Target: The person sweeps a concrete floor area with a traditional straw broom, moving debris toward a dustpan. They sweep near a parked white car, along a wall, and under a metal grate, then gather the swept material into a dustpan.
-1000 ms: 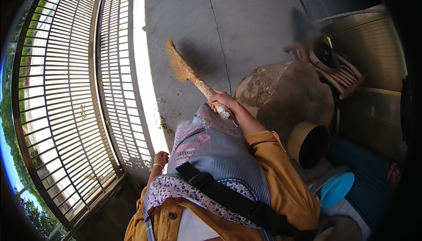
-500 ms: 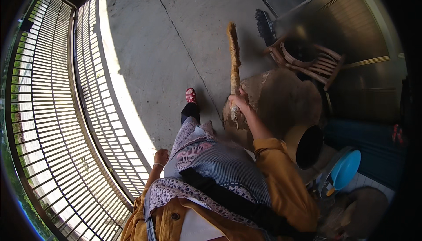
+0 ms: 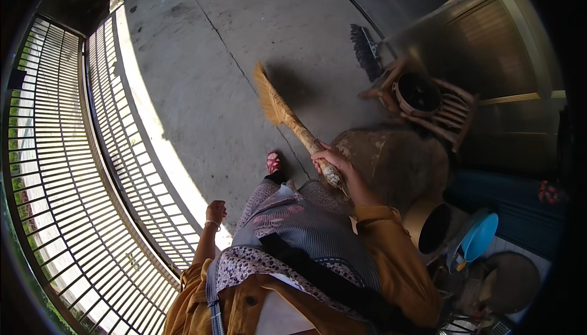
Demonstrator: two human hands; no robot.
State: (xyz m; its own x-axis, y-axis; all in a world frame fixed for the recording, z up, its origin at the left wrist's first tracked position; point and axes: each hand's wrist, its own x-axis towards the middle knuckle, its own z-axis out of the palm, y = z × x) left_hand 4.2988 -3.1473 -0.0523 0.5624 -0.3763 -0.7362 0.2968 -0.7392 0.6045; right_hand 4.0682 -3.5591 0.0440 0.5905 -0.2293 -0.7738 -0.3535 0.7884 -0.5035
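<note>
My right hand (image 3: pixel 331 159) is wrapped round the handle of a straw hand broom (image 3: pixel 296 126). The broom slants up to the left, its yellow bristles fanned over the concrete floor. My left hand (image 3: pixel 215 211) hangs at my side with its fingers curled in and no object showing in them. A pale bracelet circles that wrist. Below the broom, one red patterned shoe (image 3: pixel 273 162) shows on the floor; the other foot is hidden.
A barred metal railing (image 3: pixel 92 151) runs along the left. To the right are a large brown round surface (image 3: pixel 391 164), a wooden chair (image 3: pixel 449 110) bearing a dark round pot (image 3: pixel 418 92), a dark brush head (image 3: pixel 365 51), a tan bucket (image 3: pixel 422 225) and a blue basin (image 3: pixel 480 237).
The broom has swung from nearly upright to a leftward slant, showing its bristles broadside. My left hand has moved slightly left and up. The view has shifted as I step.
</note>
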